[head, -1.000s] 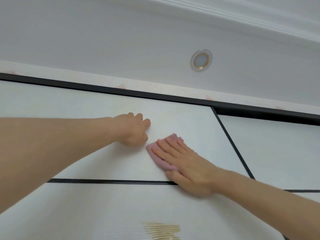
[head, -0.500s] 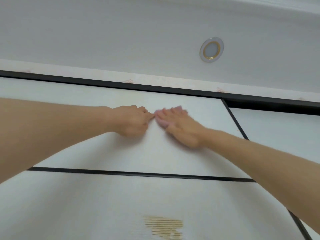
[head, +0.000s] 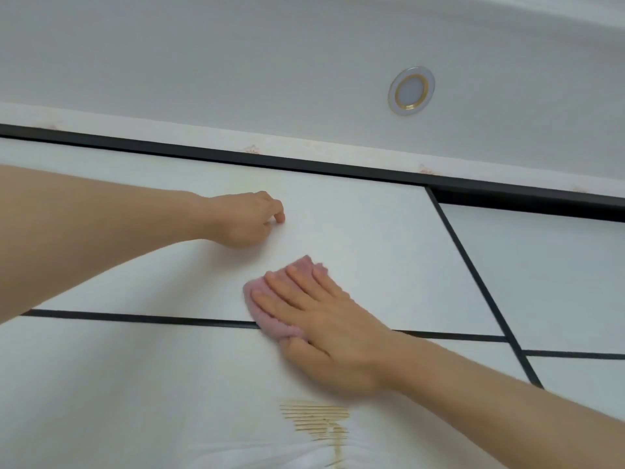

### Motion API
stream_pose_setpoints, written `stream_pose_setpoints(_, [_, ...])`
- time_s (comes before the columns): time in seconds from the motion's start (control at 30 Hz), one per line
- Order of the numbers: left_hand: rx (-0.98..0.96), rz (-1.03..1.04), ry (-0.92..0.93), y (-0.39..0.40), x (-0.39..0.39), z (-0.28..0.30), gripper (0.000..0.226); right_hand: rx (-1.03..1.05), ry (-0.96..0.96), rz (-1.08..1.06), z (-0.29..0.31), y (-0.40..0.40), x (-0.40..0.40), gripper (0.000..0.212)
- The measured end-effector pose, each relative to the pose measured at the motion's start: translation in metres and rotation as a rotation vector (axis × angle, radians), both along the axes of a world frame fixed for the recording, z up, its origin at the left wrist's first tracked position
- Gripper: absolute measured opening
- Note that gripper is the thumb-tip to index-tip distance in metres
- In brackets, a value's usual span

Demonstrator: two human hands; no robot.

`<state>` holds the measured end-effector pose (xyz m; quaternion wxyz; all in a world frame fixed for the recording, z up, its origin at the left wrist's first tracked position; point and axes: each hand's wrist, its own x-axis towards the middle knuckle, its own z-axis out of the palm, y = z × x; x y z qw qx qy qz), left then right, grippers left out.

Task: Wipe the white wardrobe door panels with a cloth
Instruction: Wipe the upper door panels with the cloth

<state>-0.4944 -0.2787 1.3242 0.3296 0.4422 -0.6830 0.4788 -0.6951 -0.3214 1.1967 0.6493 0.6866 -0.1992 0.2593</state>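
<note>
The white wardrobe door's top panel (head: 365, 238) fills the middle of the head view, framed by black strips. A pink cloth (head: 270, 314) lies flat against it, low on the panel and over the black horizontal strip (head: 135, 318). My right hand (head: 324, 319) presses the cloth with straight, spread fingers; most of the cloth is hidden under the palm. My left hand (head: 243, 220) rests against the same panel above and to the left, its fingers curled and holding nothing.
A black top rail (head: 304, 164) runs under a pale strip and the white ceiling, which has a round recessed light (head: 411, 90). A black vertical strip (head: 473, 272) separates a second white door on the right. A gold pattern (head: 318, 424) marks the lower panel.
My right hand with the cloth has slid down from near the left hand's fingertips to the panel's lower edge. The left hand has stayed in place.
</note>
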Motion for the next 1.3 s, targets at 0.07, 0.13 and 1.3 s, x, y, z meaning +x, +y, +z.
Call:
stream_pose_setpoints(0.07, [-0.013, 0.065, -0.055, 0.004, 0.013, -0.004, 0.043, 0.038, 0.099, -0.019, -0.002, 0.012, -0.013, 0.047])
stream_pose_setpoints(0.13, [-0.064, 0.167, -0.112, 0.007, 0.033, -0.009, 0.046, -0.001, -0.096, -0.058, 0.04, 0.007, -0.048, 0.052])
stream_pose_setpoints(1.3, [-0.24, -0.016, -0.056, -0.011, 0.122, -0.005, 0.038, 0.12, -1.083, 0.04, 0.164, 0.0, 0.013, 0.037])
